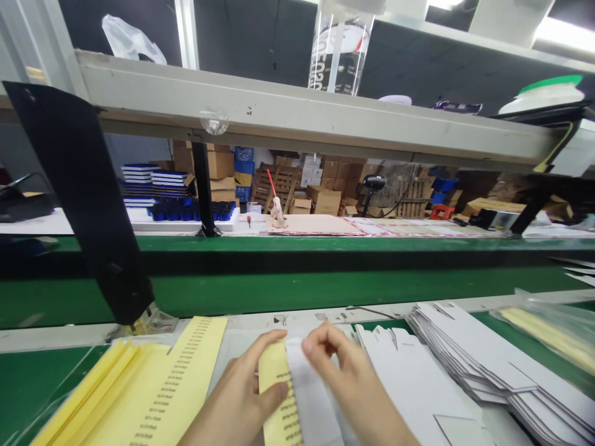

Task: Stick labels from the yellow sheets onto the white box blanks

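A long green-and-white work desk (46,384) is carrying a fanned stack of flat white die-cut cardboard blanks (493,365) on the right and a pile of pale yellow printed paper sheets (139,396) on the left. Between these, the hands are working close together. The left hand (237,396) is gripping a folded pale yellow printed sheet (274,371), while the right hand (348,378) is pinching a white paper strip (311,402) against that sheet's edge with curled fingers.
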`<state>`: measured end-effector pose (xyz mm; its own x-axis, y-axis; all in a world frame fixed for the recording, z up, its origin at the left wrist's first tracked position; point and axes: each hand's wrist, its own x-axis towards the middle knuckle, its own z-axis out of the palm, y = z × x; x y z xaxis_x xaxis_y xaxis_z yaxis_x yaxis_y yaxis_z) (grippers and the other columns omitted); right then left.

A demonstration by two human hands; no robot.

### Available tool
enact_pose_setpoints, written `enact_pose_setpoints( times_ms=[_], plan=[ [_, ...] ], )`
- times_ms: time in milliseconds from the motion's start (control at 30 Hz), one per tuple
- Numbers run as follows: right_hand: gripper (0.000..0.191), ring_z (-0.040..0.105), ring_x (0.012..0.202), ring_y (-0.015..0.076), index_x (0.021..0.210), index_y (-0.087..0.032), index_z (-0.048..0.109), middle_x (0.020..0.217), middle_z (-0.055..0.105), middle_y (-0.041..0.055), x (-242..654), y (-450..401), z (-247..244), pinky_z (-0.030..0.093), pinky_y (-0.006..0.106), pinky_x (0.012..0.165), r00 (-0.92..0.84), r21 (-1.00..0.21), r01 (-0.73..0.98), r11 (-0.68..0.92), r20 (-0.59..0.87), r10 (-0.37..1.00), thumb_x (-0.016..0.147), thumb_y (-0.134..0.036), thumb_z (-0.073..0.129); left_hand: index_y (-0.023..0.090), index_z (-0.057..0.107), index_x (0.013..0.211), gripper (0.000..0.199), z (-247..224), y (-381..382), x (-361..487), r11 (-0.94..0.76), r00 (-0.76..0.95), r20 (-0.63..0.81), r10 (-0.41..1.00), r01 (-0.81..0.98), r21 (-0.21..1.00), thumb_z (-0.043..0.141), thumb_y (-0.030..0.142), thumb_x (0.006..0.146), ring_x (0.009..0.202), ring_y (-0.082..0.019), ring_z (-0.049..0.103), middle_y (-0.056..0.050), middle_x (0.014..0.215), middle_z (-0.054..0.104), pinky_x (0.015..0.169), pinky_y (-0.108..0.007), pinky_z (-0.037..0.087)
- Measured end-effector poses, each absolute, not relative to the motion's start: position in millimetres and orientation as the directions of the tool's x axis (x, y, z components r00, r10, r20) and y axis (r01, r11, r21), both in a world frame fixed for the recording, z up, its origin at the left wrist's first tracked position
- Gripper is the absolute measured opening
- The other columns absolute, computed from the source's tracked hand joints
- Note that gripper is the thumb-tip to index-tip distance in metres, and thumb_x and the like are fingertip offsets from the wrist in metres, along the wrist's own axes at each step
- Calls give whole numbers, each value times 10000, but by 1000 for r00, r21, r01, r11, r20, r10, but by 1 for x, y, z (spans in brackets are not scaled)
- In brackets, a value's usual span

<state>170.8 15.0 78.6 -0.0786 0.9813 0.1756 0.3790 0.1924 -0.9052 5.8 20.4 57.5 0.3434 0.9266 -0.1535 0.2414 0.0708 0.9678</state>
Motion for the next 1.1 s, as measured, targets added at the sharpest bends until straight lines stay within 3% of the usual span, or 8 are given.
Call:
enact_pose_setpoints(
  times_ms=[200, 333, 500, 733, 1100],
  plan=[
    [314, 300, 552, 109, 642, -205, 381, 592, 296, -65, 188, 41, 37, 254, 234, 507, -52, -926, 371, -68, -94, 994, 809, -469, 415, 231, 322, 1256, 620, 28, 28, 7, 129, 362, -229, 904, 280, 951, 547, 157, 683, 682, -182, 601, -21, 811, 629, 587, -257, 444],
    [286, 306, 551, 108, 655, -203, 388, 598, 317, -59, 184, 42, 19, 248, 223, 480, -64, -920, 378, -100, -134, 989, 813, -440, 413, 250, 228, 1294, 700, 27, 31, 6, 160, 380, -266, 886, 289, 944, 562, 155, 686, 673, -165, 597, -14, 824, 633, 603, -256, 437],
    [256, 329, 551, 106, 669, -201, 399, 613, 348, -50, 180, 42, 19, 259, 214, 465, -77, -899, 417, -134, -182, 980, 824, -406, 400, 250, 226, 1307, 713, 22, 34, 3, 191, 395, -286, 873, 263, 946, 582, 169, 695, 752, -183, 597, -41, 909, 629, 663, -282, 444],
    [258, 339, 550, 120, 619, -212, 364, 603, 358, -41, 178, 42, 19, 265, 225, 469, -13, -822, 565, -73, -97, 995, 829, -361, 380, 258, 249, 1308, 697, 18, 35, 2, 203, 409, -298, 862, 259, 944, 578, 175, 700, 749, -184, 591, -51, 963, 618, 668, -292, 438],
    [224, 455, 593, 153, 634, -214, 401, 618, 471, -14, 172, 39, 26, 318, 250, 536, 17, -704, 710, -33, -29, 999, 833, -303, 351, 264, 238, 1313, 705, 24, 31, 5, 213, 381, -296, 876, 246, 946, 575, 179, 699, 677, -161, 571, -24, 860, 617, 627, -276, 425]
  ],
)
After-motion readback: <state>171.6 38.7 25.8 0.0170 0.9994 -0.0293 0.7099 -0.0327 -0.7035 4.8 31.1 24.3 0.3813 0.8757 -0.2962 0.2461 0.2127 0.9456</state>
